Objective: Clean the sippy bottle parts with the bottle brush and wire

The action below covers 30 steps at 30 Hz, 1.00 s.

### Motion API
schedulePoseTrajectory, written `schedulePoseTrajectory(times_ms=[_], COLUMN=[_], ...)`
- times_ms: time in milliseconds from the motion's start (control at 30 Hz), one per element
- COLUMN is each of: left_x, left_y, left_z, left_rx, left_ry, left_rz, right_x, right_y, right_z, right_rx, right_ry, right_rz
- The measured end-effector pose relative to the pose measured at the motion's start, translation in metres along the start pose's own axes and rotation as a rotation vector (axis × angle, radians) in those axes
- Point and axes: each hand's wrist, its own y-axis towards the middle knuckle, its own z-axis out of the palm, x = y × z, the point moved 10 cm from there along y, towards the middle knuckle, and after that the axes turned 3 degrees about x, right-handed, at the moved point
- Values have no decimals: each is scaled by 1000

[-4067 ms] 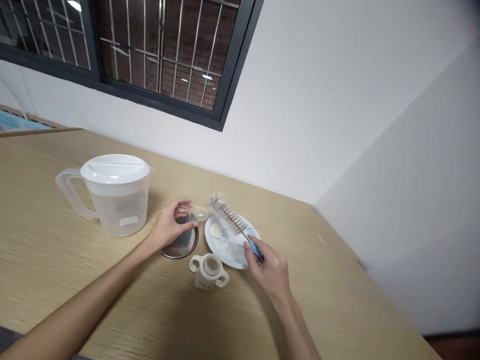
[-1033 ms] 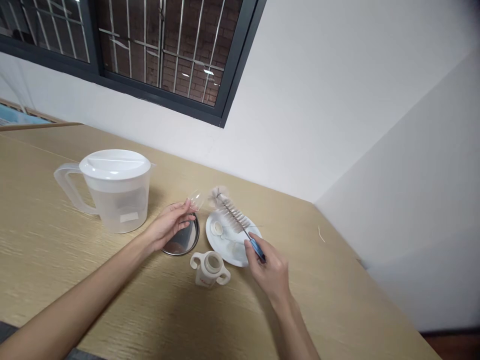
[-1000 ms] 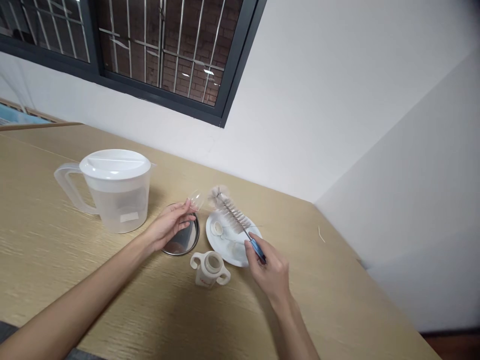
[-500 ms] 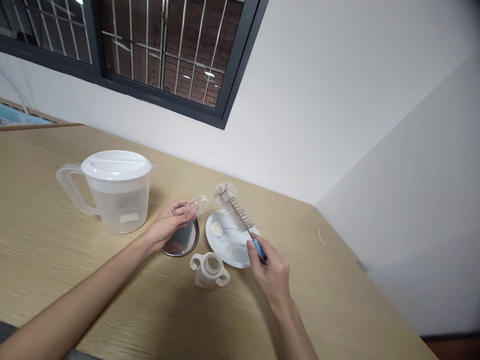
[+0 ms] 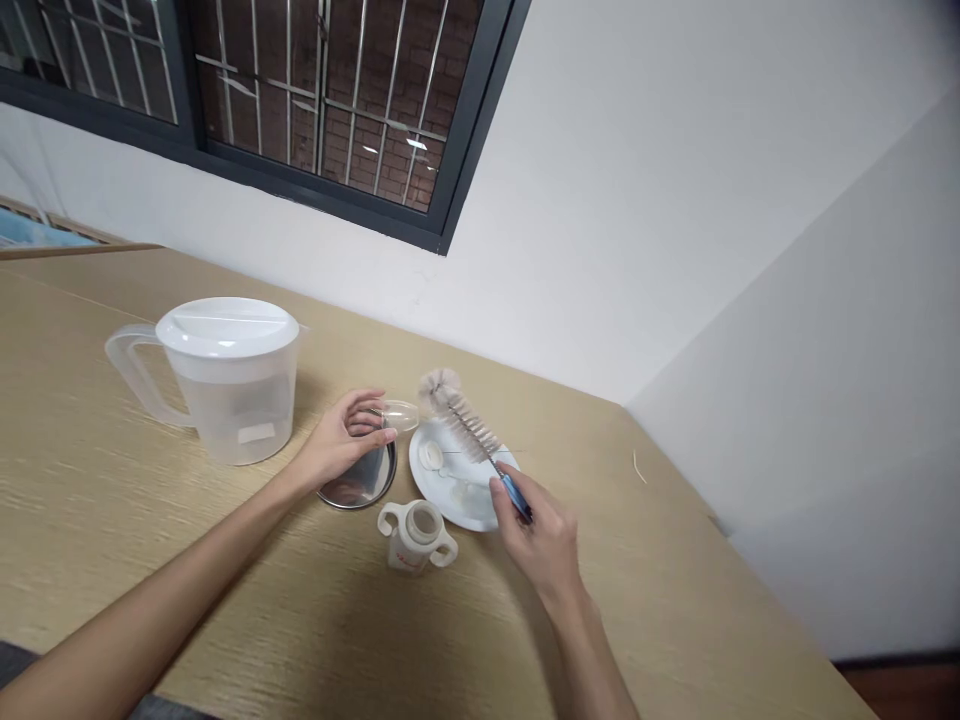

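My left hand (image 5: 341, 445) is closed on a small clear plastic cap (image 5: 399, 414), held over a round steel dish (image 5: 361, 484). My right hand (image 5: 538, 540) grips the blue handle of a bottle brush (image 5: 466, 430); its bristled head points up and left, close to the cap, above a white plate (image 5: 480, 512). A small white disc (image 5: 431, 456) and other small pale parts lie on that plate. In front of the plate and dish stands a white baby bottle (image 5: 416, 536) with two side handles and an open top.
A large translucent water jug (image 5: 225, 380) with a white lid stands at the left on the wooden table (image 5: 300, 620). White walls meet at the table's far corner, and a barred window (image 5: 315, 110) is above. A thin pale sliver (image 5: 639, 467) lies near the right edge.
The left hand has turned the clear cap and lowered it slightly, curling its fingers around it. The brush head has tilted back down and left toward the cap.
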Motion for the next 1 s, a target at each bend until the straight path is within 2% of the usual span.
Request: schedulePoseTrajectory(times_ms=[133,300,400,533,633,767,900,1000], left_x=[-10,-13,-13,-16,-18,-18,-15,-15], left_y=[0,-1,-1,-2,-2,-2,-2,-2], left_z=[-3,-5,-5,-5,-4,-3,-3,-4], left_rx=[-30,-41,-35,-40,-42,-42,-32,-35], left_ry=[160,267,301,319,324,343,353,363], left_rz=[79,98,109,131,129,119,113,119], right_x=[1,-9,-3,5,-3,-12,-6,2], right_y=[-2,-1,0,0,-2,-3,-1,-1], right_z=[14,9,3,11,18,11,0,3], right_rx=[106,69,37,106,140,74,-3,34], right_ry=[-12,-83,-48,-10,-58,-99,-21,16], right_rz=[-17,51,19,-35,14,59,27,-22])
